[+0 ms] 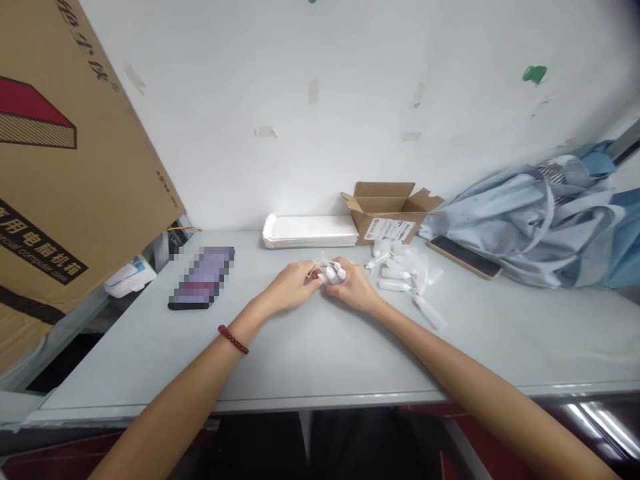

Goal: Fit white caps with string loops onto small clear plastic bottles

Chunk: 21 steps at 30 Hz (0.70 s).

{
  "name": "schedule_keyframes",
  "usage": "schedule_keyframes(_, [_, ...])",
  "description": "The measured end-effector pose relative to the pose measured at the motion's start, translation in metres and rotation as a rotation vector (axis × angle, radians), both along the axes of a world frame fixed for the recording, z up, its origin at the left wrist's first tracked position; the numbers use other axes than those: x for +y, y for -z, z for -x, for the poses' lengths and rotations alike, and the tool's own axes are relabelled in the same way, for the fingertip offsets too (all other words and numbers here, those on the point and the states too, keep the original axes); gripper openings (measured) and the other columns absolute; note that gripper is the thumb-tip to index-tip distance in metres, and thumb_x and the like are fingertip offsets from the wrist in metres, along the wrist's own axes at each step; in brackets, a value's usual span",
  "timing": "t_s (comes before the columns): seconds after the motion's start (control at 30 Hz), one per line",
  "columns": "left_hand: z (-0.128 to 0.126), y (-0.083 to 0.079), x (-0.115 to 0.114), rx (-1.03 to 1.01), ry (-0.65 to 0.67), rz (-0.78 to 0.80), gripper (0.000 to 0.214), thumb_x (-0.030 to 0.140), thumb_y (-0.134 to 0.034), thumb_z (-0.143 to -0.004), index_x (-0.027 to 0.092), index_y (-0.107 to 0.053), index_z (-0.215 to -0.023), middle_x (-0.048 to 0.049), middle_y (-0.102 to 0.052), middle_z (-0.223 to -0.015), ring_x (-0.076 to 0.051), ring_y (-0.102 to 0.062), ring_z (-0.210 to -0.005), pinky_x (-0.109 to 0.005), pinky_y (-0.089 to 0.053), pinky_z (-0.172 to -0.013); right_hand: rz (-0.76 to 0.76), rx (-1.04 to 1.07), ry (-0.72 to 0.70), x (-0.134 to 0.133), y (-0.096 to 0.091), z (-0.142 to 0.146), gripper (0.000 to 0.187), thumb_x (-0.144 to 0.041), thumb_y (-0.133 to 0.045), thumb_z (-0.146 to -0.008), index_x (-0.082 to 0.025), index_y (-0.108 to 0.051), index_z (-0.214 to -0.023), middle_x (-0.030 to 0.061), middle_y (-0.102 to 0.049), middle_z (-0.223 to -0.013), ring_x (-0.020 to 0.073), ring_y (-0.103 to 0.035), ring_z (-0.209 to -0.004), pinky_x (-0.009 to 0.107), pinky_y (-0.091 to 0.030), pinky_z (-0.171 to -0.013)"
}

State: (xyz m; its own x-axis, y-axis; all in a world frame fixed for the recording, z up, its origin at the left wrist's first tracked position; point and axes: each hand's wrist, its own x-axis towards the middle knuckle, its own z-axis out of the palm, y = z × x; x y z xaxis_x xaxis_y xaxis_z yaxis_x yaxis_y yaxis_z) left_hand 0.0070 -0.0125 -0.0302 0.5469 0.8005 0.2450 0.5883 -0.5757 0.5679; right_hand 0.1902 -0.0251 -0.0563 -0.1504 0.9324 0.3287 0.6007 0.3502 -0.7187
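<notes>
In the middle of the table, my right hand (353, 287) is closed around several small white rounded plastic pieces (334, 272). My left hand (293, 285), a dark red bead bracelet on its wrist, meets it from the left. Its fingers are pinched at thin whitish strands (320, 264) that run from the white pieces. The exact kind of these pieces is too small to make out. Just right of my right hand lies a loose group of similar white pieces (395, 285), some with clear plastic film and thin cords.
Behind the hands are a stack of white padded envelopes (313, 230) and an open cardboard box (383, 223). A phone (465, 257) lies by pale blue cloth bags (540, 227) at right. At left are a blurred-out flat device (205, 277) and a large carton (85, 167).
</notes>
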Motion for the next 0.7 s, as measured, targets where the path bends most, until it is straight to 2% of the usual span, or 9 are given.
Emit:
schedule_keyframes(0.17, [-0.0051,0.0074,-0.0012,0.024,-0.059,0.014,0.033,0.039,-0.041,-0.087,0.019,-0.053,-0.064,0.0003,-0.054,-0.059,-0.014,-0.046,-0.053,-0.027,-0.030,-0.052,0.005,0.021,-0.005,0.0010,-0.0005,-0.0007,0.029,-0.029,-0.060,-0.059,-0.020,-0.054,-0.086,-0.0042,-0.056,-0.066,0.0156,-0.051,-0.061,0.023,-0.037,-0.057])
schedule_keyframes(0.33, [-0.0075,0.0065,-0.0001,-0.110,0.017,0.091,0.021,0.034,-0.050,-0.084,0.019,-0.061,-0.093,-0.0020,-0.067,-0.086,-0.015,-0.057,-0.069,-0.026,-0.038,-0.062,0.010,0.003,-0.008,0.0013,-0.0023,-0.0008,0.028,-0.029,-0.060,-0.058,-0.020,-0.054,-0.084,-0.0040,-0.055,-0.066,0.0154,-0.050,-0.059,0.023,-0.036,-0.055])
schedule_keyframes(0.4, [-0.0073,0.0057,0.0008,-0.087,0.010,0.070,0.021,0.035,-0.048,-0.085,0.019,-0.062,-0.088,-0.0019,-0.066,-0.081,-0.015,-0.055,-0.067,-0.026,-0.037,-0.061,0.011,-0.005,-0.007,0.0012,-0.0022,-0.0007,0.029,-0.029,-0.059,-0.058,-0.020,-0.054,-0.085,-0.0041,-0.056,-0.066,0.0156,-0.050,-0.060,0.023,-0.036,-0.055])
schedule_keyframes(0.5, [-0.0068,0.0048,0.0009,-0.010,-0.064,0.001,0.032,0.040,-0.043,-0.087,0.018,-0.058,-0.070,-0.0004,-0.057,-0.061,-0.015,-0.049,-0.056,-0.027,-0.032,-0.055,0.024,0.010,-0.015,0.0015,-0.0014,-0.0009,0.027,-0.030,-0.059,-0.058,-0.020,-0.054,-0.083,-0.0046,-0.055,-0.066,0.0155,-0.050,-0.060,0.023,-0.036,-0.054])
schedule_keyframes(0.7, [-0.0068,0.0014,-0.0021,-0.112,-0.007,0.069,0.019,0.035,-0.052,-0.080,0.018,-0.060,-0.079,-0.0001,-0.062,-0.073,-0.013,-0.051,-0.062,-0.025,-0.036,-0.057,0.024,0.028,-0.028,0.0022,-0.0006,-0.0017,0.028,-0.029,-0.060,-0.057,-0.019,-0.054,-0.083,-0.0037,-0.056,-0.068,0.0157,-0.050,-0.061,0.023,-0.036,-0.056])
